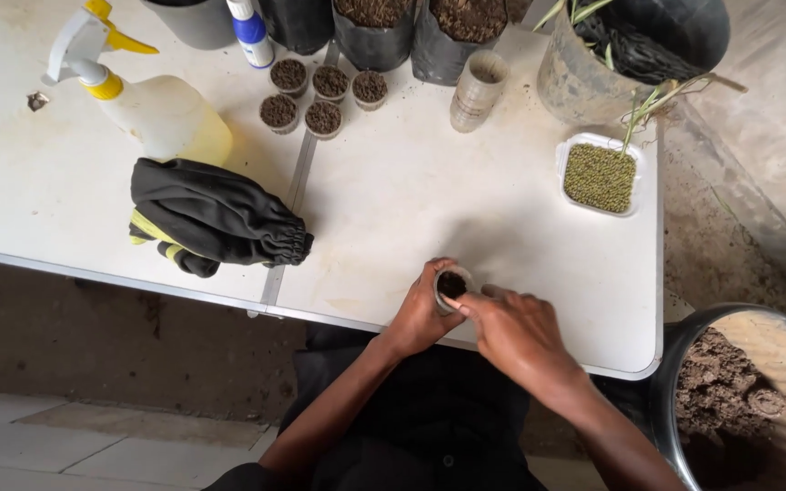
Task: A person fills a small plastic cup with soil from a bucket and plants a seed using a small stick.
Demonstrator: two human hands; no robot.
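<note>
Now, near the counter's front edge, the left hand has its fingers wrapped round a small soil-filled cup; the right hand's fingers, loosely curled and holding nothing visible, press into the soil.

I see a white folding table (stained in places) over bare concrete floor, pale tiles lower left.

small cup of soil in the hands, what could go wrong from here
1. The small cup of soil sits close to the table's front edge, gripped by the left hand; a slip could drop it off the table.
2. The right hand has a fingertip at the cup's rim, so pressing hard might spill soil.
3. The tray of green seeds lies near the table's right edge and could be knocked off.
</note>
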